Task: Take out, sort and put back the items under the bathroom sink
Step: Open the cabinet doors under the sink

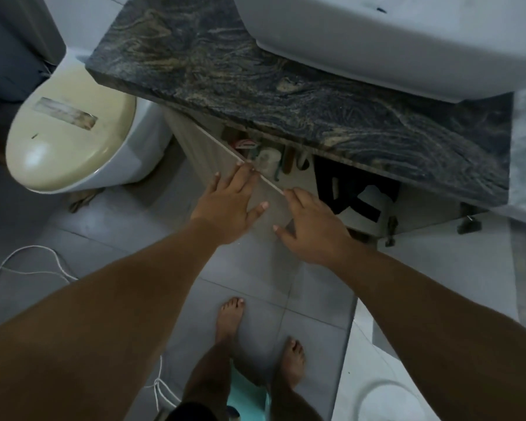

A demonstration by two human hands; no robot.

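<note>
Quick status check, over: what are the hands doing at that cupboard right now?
Both hands on the cabinet door: left hand flat on its face, right hand at its top edge. Door part open, items still inside. Nothing blocking.

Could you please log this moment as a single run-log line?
stage: opening cabinet | left hand: flat on cabinet door | right hand: on door edge | items: inside
</note>
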